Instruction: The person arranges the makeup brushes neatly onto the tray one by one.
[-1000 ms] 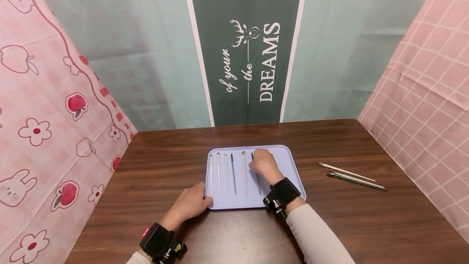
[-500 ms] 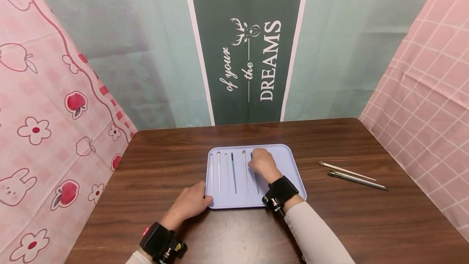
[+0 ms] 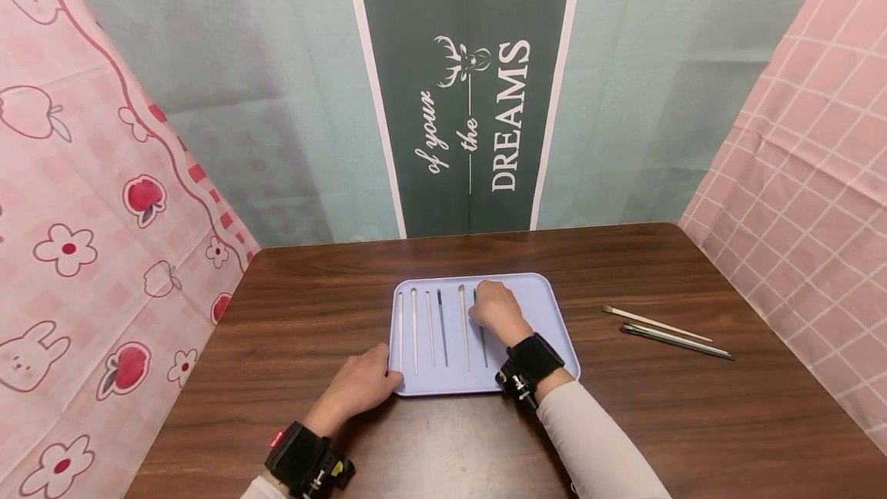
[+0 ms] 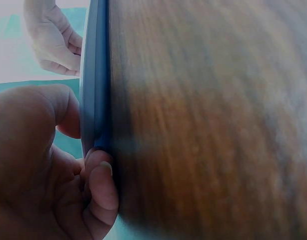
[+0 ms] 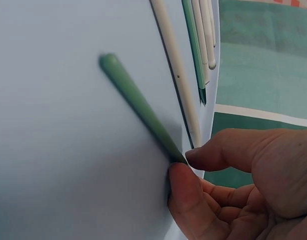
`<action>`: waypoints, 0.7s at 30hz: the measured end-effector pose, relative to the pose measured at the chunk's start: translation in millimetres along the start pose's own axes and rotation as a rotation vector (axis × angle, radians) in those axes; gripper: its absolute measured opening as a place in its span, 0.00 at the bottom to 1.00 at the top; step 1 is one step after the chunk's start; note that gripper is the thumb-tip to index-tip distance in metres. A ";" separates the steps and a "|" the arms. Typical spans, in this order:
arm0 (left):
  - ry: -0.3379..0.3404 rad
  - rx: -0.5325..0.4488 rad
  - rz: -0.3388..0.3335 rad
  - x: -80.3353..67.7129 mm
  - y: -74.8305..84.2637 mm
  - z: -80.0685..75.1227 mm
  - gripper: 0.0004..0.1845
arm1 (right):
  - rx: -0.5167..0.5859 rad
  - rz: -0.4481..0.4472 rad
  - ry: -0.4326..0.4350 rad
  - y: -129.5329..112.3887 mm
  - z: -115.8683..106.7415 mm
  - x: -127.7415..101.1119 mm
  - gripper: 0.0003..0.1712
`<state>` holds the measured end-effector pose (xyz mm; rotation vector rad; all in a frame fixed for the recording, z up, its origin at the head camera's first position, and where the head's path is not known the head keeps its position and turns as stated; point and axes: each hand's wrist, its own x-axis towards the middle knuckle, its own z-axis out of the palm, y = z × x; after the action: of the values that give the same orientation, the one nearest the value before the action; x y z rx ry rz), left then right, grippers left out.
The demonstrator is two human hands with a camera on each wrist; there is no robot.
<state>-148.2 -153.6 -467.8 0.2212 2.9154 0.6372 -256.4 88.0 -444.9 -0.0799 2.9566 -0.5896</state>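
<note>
A lavender tray (image 3: 537, 306) lies on the table, with my left hand (image 3: 360, 382) gripping its near left corner. In the left wrist view, thumb and curled fingers close on the tray's rim. My right hand (image 3: 499, 308) is over the tray's middle right, pinching a slim green-handled brush (image 5: 133, 97) between thumb and fingertips. Its handle points back toward me, low over the tray; the right hand hides part of its tip end. Left of it lies a pale-handled brush (image 3: 464, 333), then a green one (image 3: 443, 333) and several pale ones (image 3: 415, 333), roughly parallel.
On the wooden table (image 3: 298, 306) right of the tray lie a pale brush (image 3: 658, 323) and a small bundle of brushes (image 3: 679, 342). A green curtain (image 3: 291, 98) hangs behind the table, and pink cloths (image 3: 818, 199) flank both sides.
The near end of the pinched brush has swung slightly left, bringing it closer to parallel with the neighbouring brushes. The left hand keeps its place on the tray.
</note>
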 end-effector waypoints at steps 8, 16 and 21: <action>0.001 0.004 0.002 0.5 0.0 0.8 0.12 | 0.041 0.023 -0.024 -1.8 -2.3 -2.4 0.10; -0.009 -0.007 -0.006 -0.4 0.5 -0.2 0.12 | 0.009 -0.001 -0.037 0.4 -13.0 -7.1 0.11; -0.014 -0.008 -0.008 0.0 -0.5 -0.3 0.12 | -0.024 -0.052 -0.037 6.5 -23.6 -12.6 0.16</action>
<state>-148.3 -154.2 -467.7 0.2124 2.8987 0.6433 -247.2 103.9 -424.4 -0.1684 2.9342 -0.5526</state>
